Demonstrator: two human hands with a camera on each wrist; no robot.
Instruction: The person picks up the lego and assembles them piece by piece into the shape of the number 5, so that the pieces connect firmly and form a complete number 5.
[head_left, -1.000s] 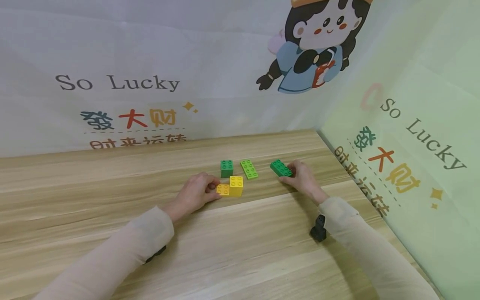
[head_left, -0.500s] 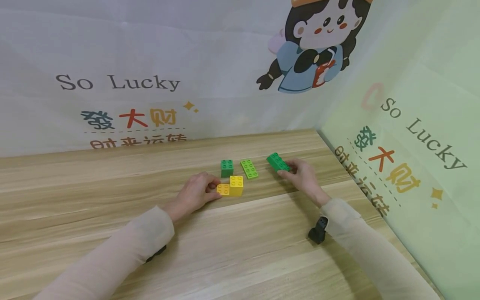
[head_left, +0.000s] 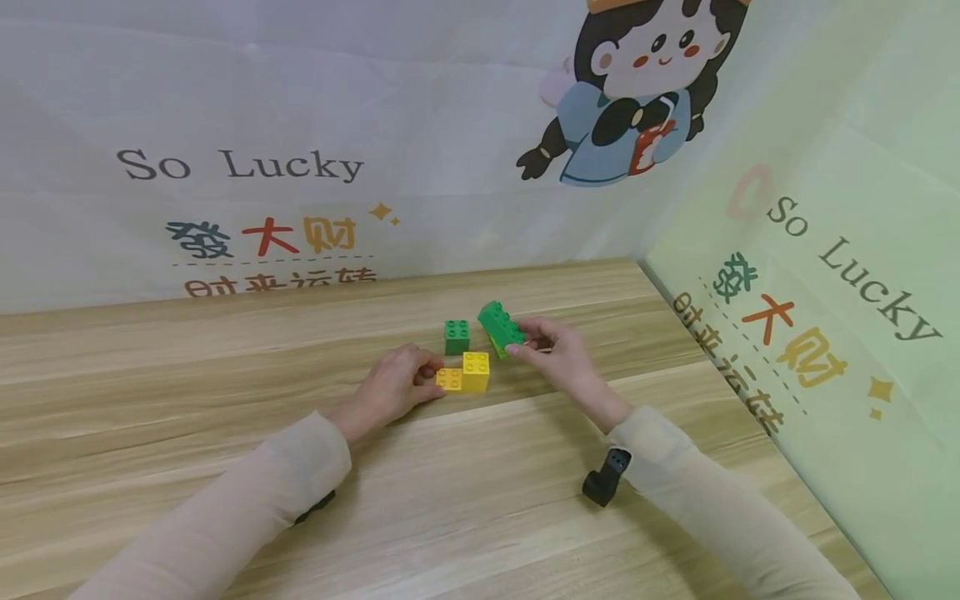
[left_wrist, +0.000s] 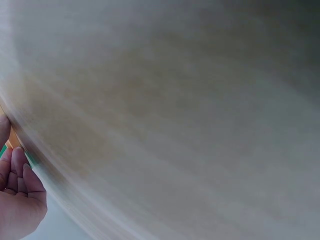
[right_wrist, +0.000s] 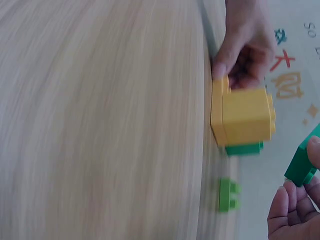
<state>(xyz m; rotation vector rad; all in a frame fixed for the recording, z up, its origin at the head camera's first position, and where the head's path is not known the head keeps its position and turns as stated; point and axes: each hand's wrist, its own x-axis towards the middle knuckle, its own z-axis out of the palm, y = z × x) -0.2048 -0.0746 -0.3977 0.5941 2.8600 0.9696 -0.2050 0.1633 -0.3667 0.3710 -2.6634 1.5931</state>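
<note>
Head view: left hand [head_left: 390,388] pinches an orange plate [head_left: 449,380] under a yellow toy brick [head_left: 476,373]; right hand [head_left: 561,357] grips a long green brick [head_left: 498,322] toward the tabletop's [head_left: 465,500] far edge.

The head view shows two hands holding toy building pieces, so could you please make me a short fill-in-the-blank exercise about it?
1. The left hand pinches the low piece beside the tall ____ block.
2. The right hand holds a long ____ brick.
3. The small cube, held by neither hand, shows ____ studs on top.
4. English lettering on the backdrop reads "So ____".

Missing words: yellow; green; four; Lucky.
</note>
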